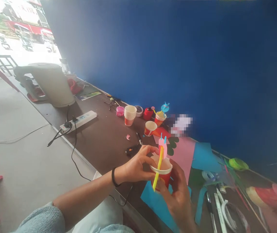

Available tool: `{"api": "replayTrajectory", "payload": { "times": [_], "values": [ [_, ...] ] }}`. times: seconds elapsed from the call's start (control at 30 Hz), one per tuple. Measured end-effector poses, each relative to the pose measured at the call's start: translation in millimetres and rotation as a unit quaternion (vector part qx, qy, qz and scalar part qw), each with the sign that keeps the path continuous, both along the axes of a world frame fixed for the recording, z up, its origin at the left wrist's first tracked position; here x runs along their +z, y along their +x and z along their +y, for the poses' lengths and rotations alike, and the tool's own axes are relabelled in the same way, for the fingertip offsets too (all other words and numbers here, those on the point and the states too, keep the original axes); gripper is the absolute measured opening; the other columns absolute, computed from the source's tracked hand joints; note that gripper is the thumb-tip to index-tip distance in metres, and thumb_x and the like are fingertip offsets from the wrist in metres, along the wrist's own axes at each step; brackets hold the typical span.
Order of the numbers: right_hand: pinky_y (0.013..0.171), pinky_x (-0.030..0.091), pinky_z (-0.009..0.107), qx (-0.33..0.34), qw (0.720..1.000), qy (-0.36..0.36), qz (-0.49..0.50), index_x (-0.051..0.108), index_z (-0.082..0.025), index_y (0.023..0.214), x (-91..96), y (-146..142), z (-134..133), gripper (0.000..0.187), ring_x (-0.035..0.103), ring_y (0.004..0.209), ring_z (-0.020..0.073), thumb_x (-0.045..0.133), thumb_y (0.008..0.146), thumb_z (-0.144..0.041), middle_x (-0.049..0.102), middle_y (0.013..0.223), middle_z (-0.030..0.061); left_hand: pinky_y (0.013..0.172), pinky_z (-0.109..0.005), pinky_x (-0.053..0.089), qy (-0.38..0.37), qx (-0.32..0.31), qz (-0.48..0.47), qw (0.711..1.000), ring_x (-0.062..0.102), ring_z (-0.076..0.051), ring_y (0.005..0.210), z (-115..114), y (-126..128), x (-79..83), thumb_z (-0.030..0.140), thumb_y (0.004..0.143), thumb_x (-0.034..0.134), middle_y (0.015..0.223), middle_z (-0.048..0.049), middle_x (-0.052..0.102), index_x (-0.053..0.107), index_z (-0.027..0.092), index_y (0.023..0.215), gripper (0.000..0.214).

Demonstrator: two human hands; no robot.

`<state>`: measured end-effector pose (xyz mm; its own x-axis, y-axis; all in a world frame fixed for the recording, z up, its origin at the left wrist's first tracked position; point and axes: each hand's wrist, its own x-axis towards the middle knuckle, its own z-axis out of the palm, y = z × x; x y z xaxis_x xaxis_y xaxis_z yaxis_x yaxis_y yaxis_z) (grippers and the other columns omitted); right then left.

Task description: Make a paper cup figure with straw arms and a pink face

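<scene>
My right hand is wrapped round a red paper cup with a white rim, holding it upright above the table. A yellow straw crosses the cup's rim, its lower end outside the cup wall. Fixed near the straw's top is a pink paper cutout with two blue prongs. Thumb and fingers of my left hand close on the straw at the rim; whether they also grip the cup wall, I cannot tell. Beneath the hands lies blue paper.
Stacked paper cups, a single cup and a decorated cup stand behind. A glue gun-like black tool lies left of my hands. Further left are a power strip and kettle. Pens and tape lie right.
</scene>
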<state>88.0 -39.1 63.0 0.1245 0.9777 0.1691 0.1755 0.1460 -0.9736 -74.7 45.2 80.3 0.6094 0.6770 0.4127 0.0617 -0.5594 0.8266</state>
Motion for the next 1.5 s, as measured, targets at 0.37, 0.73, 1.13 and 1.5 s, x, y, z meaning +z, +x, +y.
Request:
{"api": "replayTrajectory", "payload": {
  "times": [0.37, 0.73, 1.13, 1.5],
  "values": [
    [0.077, 0.056, 0.035, -0.047, 0.999, 0.018, 0.008, 0.042, -0.027, 0.128, -11.8, 21, -9, 0.06, 0.06, 0.106, 0.0261, 0.069, 0.074, -0.035, 0.054, 0.125, 0.0123, 0.099, -0.041, 0.034, -0.079, -0.031, -0.025, 0.996, 0.046, -0.025, 0.108, -9, 23, 1.2, 0.04, 0.067, 0.075, 0.108, -0.0095, 0.053, 0.071, 0.018, 0.083, 0.028],
    [0.075, 0.056, 0.039, -0.09, 0.996, 0.024, -0.003, 0.043, -0.026, 0.126, -4.8, 14, -17, 0.06, 0.061, 0.101, 0.0261, 0.069, 0.073, -0.038, 0.054, 0.123, 0.0133, 0.092, -0.04, 0.036, -0.041, -0.004, -0.087, 0.995, 0.047, -0.022, 0.098, -15, 29, -1.5, 0.057, 0.071, 0.065, 0.099, -0.0096, 0.055, 0.071, 0.018, 0.077, 0.04],
    [0.082, 0.052, 0.04, -0.088, 0.982, 0.117, -0.121, 0.04, -0.025, 0.13, -12.2, 21, -16, 0.061, 0.058, 0.106, 0.0258, 0.068, 0.076, -0.029, 0.053, 0.124, 0.0129, 0.094, -0.042, 0.036, -0.118, -0.055, -0.176, 0.976, 0.047, -0.022, 0.101, -17, 30, 0.9, 0.039, 0.068, 0.075, 0.098, -0.0083, 0.053, 0.07, 0.016, 0.073, 0.024],
    [0.084, 0.051, 0.043, -0.104, 0.968, 0.155, -0.17, 0.038, -0.026, 0.132, -10.0, 20, -15, 0.063, 0.057, 0.105, 0.0273, 0.067, 0.077, -0.026, 0.05, 0.125, 0.0128, 0.098, -0.044, 0.034, -0.112, -0.062, -0.153, 0.98, 0.048, -0.024, 0.106, -12, 28, 1.2, 0.048, 0.068, 0.072, 0.103, -0.0083, 0.054, 0.07, 0.018, 0.074, 0.03]
  ]
}}
